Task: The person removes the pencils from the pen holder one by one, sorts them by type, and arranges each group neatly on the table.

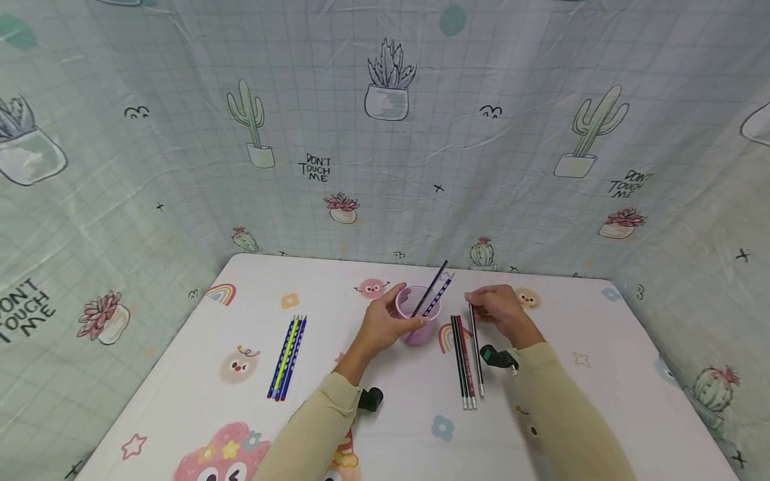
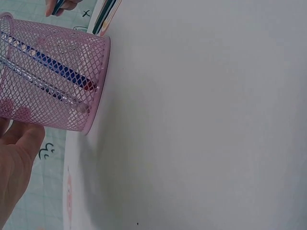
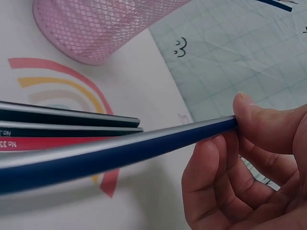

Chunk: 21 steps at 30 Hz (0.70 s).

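Observation:
A pink mesh pencil cup (image 1: 419,334) is gripped by my left hand (image 1: 385,321), fingers on its far side and thumb across the front. Two pencils lean inside it: a blue patterned pencil (image 2: 53,63) and a silver-and-dark one (image 2: 41,82). My right hand (image 1: 499,310) pinches the far end of a dark blue and silver pencil (image 3: 144,149) between thumb and fingers. That pencil runs back toward me, beside a small row of pencils, black ones (image 3: 67,115) and a red one (image 3: 62,143), lying on the table.
To the left on the white printed table (image 1: 204,387) lies a group of blue patterned pencils (image 1: 295,361) with a yellow-green pencil (image 1: 284,357) among them. A patterned cloth backdrop (image 1: 385,160) rises behind the table's far edge. Dark wrist cameras (image 1: 498,357) sit at both sleeves.

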Available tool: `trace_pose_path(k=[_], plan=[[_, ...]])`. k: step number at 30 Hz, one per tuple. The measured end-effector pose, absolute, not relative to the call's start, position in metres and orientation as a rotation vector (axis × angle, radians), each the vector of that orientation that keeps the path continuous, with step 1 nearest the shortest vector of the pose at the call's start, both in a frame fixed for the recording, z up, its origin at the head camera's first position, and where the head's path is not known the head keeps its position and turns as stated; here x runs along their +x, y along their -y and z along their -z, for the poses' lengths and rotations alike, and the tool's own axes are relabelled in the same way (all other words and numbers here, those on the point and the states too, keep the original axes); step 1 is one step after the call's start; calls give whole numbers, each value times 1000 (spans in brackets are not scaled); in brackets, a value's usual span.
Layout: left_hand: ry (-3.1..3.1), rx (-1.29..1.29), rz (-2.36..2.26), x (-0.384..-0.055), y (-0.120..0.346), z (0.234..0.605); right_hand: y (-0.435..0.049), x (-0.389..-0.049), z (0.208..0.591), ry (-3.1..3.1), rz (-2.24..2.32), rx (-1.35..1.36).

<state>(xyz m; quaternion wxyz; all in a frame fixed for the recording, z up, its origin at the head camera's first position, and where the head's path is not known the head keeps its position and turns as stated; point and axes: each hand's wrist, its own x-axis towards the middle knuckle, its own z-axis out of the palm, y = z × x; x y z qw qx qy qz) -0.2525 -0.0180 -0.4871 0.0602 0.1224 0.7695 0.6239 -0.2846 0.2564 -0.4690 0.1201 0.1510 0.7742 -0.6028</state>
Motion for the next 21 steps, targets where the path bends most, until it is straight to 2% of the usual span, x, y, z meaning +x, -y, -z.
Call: trace_pose_path(k=[21], plan=[[-2298,377,-1917,-255,18,490,-253,-286,489,-2307,1620,474]])
